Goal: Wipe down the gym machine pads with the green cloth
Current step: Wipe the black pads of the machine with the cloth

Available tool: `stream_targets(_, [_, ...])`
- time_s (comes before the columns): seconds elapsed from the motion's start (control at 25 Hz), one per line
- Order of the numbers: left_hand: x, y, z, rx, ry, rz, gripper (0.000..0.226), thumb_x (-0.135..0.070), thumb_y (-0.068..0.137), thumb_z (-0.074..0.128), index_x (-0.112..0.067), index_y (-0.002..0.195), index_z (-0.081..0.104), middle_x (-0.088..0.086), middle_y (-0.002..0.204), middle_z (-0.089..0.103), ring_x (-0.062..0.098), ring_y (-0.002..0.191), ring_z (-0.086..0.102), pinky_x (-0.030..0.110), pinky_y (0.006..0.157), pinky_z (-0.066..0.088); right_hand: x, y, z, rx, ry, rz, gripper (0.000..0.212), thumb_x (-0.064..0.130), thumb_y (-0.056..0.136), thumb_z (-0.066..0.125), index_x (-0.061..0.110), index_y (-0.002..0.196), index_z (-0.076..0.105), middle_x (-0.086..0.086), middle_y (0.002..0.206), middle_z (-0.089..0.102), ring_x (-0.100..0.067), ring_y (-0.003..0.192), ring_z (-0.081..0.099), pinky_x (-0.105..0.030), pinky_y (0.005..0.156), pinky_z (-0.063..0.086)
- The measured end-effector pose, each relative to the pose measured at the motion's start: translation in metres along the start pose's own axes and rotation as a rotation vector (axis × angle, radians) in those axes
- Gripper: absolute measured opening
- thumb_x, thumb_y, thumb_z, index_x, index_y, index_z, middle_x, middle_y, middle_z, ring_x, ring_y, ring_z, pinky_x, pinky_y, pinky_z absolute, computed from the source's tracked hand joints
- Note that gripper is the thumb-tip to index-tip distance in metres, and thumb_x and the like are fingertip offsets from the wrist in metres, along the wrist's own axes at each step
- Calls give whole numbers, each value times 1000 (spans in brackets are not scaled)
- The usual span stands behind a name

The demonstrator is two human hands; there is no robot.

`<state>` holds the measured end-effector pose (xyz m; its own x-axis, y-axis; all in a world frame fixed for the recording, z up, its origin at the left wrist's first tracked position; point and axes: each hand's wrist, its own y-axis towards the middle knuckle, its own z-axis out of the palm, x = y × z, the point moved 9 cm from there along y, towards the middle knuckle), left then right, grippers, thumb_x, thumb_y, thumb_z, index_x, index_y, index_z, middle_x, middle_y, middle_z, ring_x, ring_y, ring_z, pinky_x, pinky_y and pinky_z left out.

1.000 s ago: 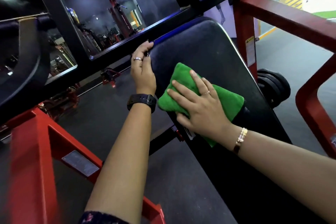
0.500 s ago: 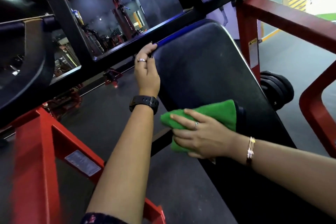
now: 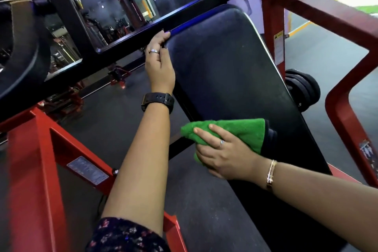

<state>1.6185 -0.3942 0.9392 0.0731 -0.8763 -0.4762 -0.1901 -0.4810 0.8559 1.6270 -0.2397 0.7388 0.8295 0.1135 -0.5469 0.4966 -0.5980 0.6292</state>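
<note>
**A:** Where is the green cloth (image 3: 235, 131) sitting?

**B:** At about four o'clock in the view. It is lying on the lower part of the black pad (image 3: 221, 67), bunching at the pad's left edge.

**A:** What is the right hand (image 3: 223, 155) doing?

**B:** It is pressing down on the cloth with its fingers lying almost straight and pointing towards nine o'clock. The thumb is hiding underneath. A ring (image 3: 221, 143) and a bracelet (image 3: 271, 176) are showing.

**A:** And the left hand (image 3: 160, 67)?

**B:** It is at eleven o'clock, holding the pad's upper left edge. Its fingers are hooking over the corner, just below the black bar (image 3: 131, 41). It is wearing a black watch (image 3: 157, 101).

**A:** Is any writing reading clearly?

**B:** No. A white and yellow warning label (image 3: 278, 47) is sitting on the red frame (image 3: 327, 14) at two o'clock, and a grey plate (image 3: 88, 170) is sitting on the frame at eight o'clock. The print on both is too small to make out.

**A:** Anything beside the pad?

**B:** Black weight plates (image 3: 302, 90) are hanging at three o'clock, just off the pad's right edge.
</note>
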Motion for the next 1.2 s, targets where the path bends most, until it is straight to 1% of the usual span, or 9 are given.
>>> stream_targets(0.12, [2, 0, -2, -12, -23, -25, 35, -1, 88, 37, -18, 108, 60, 12, 123, 59, 20, 119, 52, 32, 107, 38, 24, -36, 8, 19, 2, -57, 42, 43, 80, 51, 17, 111, 63, 7, 114, 61, -30, 142, 21, -51, 116, 13])
stream_targets(0.28, [1, -3, -1, -24, -39, -38, 34, -1, 88, 37, -15, 108, 61, 14, 122, 59, 23, 119, 52, 36, 107, 37, 53, -76, 15, 59, 14, -129, 42, 44, 82, 50, 17, 113, 62, 7, 116, 62, -25, 140, 28, -50, 116, 14])
stream_targets(0.44, [3, -5, -4, -74, -77, -49, 33, 0, 89, 39, -16, 110, 58, 14, 123, 58, 23, 118, 52, 30, 106, 38, 49, -74, 14, 129, 20, -189, 49, 48, 84, 46, 16, 118, 58, 7, 121, 58, -27, 141, 27, -50, 115, 15])
stream_targets(0.64, [29, -29, -4, -151, -230, -303, 48, -23, 89, 45, -8, 135, 43, 10, 142, 43, 20, 133, 39, 39, 113, 30, 4, -16, 1, 86, -7, -23, 49, 46, 80, 52, 16, 119, 57, 5, 127, 56, -30, 140, 27, -50, 113, 21])
stream_targets(0.76, [28, -61, 1, -136, -225, -361, 56, -26, 93, 44, -8, 143, 27, 9, 151, 27, 17, 139, 28, 31, 115, 25, 21, -40, 5, 104, 23, -44, 47, 45, 80, 54, 17, 118, 58, 5, 124, 57, -31, 141, 26, -51, 114, 18])
stream_targets(0.88, [22, -96, 5, -152, -161, -347, 60, -26, 94, 44, -10, 147, 19, 8, 154, 21, 14, 141, 22, 28, 117, 20, 68, -96, 15, 151, 4, -231, 45, 44, 83, 49, 17, 118, 59, 6, 123, 58, -29, 140, 27, -53, 117, 9])
stream_targets(0.96, [16, -115, 7, -167, -105, -347, 61, -23, 94, 45, -9, 147, 17, 9, 154, 19, 9, 139, 19, 19, 115, 16, 72, -107, 16, 170, -45, -320, 47, 46, 82, 48, 18, 118, 59, 6, 124, 58, -27, 139, 30, -53, 117, 6])
stream_targets(1.08, [5, -135, 11, -163, -10, -340, 61, -15, 95, 46, -6, 147, 16, 12, 154, 17, 2, 133, 18, 2, 106, 13, 43, -77, 11, 125, -25, -229, 55, 51, 78, 51, 19, 122, 58, 6, 128, 57, -27, 137, 34, -50, 113, 19])
stream_targets(1.2, [-3, -148, 11, -174, 44, -343, 61, -13, 95, 47, -4, 146, 17, 14, 154, 18, 4, 133, 20, -3, 101, 13, 39, -79, 11, 157, 59, -108, 53, 47, 79, 52, 18, 124, 56, 5, 130, 55, -29, 138, 32, -50, 113, 20])
